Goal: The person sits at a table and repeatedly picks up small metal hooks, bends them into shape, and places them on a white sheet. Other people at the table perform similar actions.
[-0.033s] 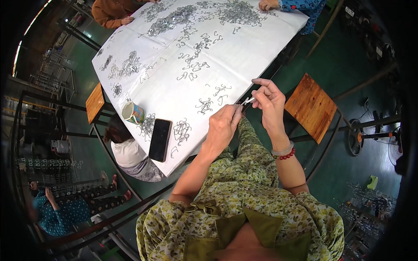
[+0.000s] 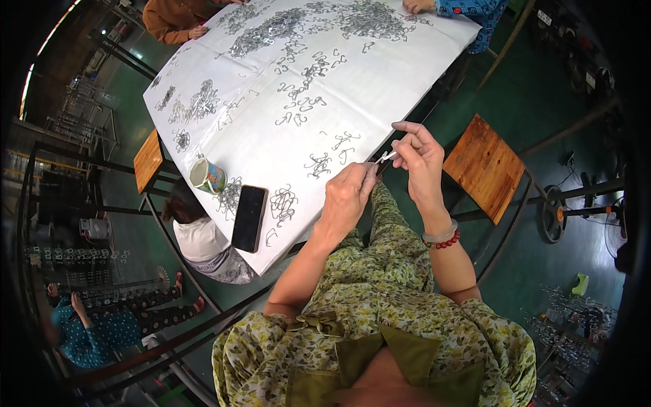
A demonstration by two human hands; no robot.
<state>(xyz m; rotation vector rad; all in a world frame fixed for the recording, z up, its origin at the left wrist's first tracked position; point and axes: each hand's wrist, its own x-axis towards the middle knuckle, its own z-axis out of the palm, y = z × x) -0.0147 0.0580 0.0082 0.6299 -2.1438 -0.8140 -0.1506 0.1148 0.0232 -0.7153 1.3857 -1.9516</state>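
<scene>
Though small, shiny pc (image 2: 387, 157) btwn L fingers (image 2: 367, 178) & R fingers (image 2: 408, 146).

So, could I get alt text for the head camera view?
A person's left hand and right hand pinch a small silvery piece at a white-covered table. Curved metal hooks lie across it, alongside a black smartphone and patterned cup.

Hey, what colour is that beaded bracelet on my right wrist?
The round-beaded bracelet is red; it shows best in the head view.
</scene>
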